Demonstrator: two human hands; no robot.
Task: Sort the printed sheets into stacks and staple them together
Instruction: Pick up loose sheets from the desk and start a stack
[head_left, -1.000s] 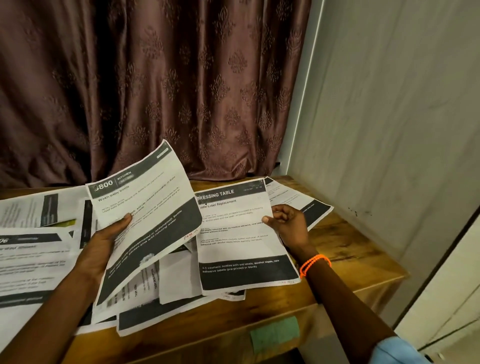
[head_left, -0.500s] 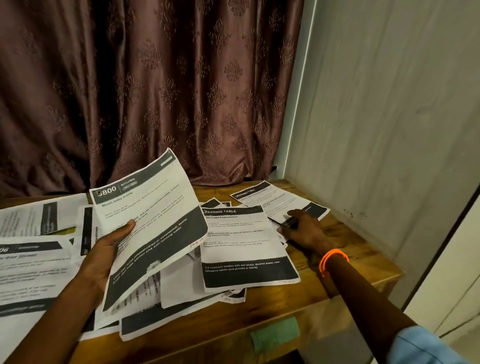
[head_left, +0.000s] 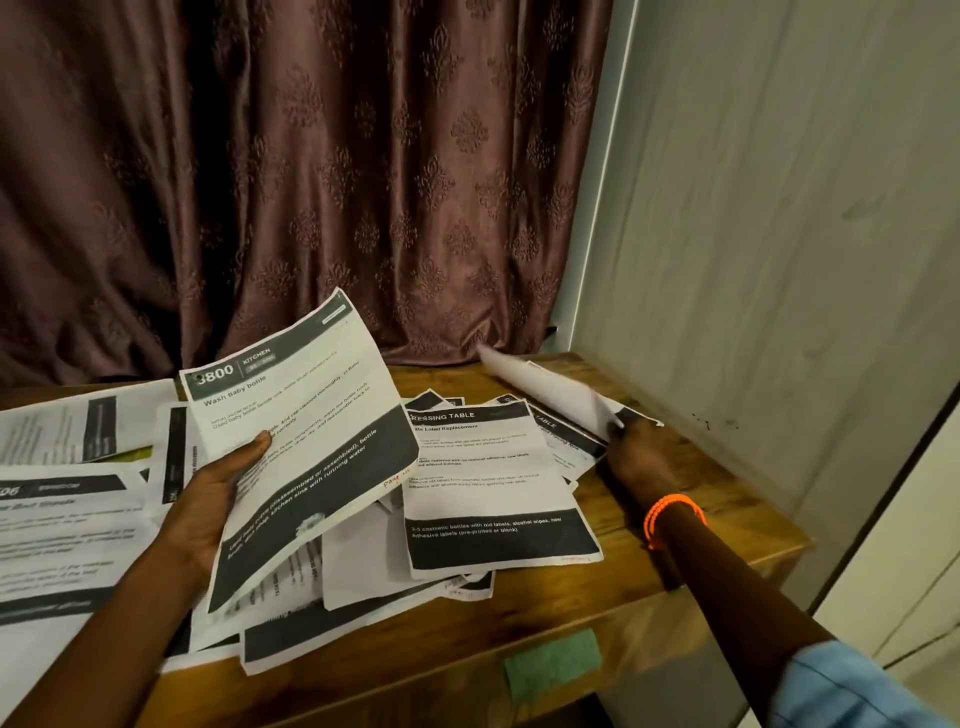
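At the far left of the brown wooden tabletop (head_left: 691, 566) lie overlapping white printed sheets with dark grey bands (head_left: 57, 525), their text blurred; just to their right the left hand (head_left: 208, 506) is raised above the heap, thumb laid across the face and fingers curled behind a white sheet headed "3800 KITCHEN – Wash baby bottle" (head_left: 306, 436), which it holds tilted, top corner leaning right toward the curtain; beneath that sheet a loose pile of more printed pages (head_left: 358, 587) spreads toward the front edge of the tabletop; next to the right, a white sheet headed "DRESSING TABLE" with a black band at its foot (head_left: 493, 483) lies flat on top of the pile; further right, near the back corner, the right hand (head_left: 641, 457), with a bright orange beaded bracelet (head_left: 672, 514) on its wrist, pinches the corner of a white sheet curling upward (head_left: 545, 387), blank underside showing, its lifted end motion-blurred; under it another printed sheet with a black header (head_left: 563, 434) rests on the wood; a pale green tape patch (head_left: 553, 662) sticks to the front face of the tabletop; a brown patterned curtain (head_left: 311, 182) hangs behind, and a pale grey panel wall (head_left: 779, 234) stands at the right.
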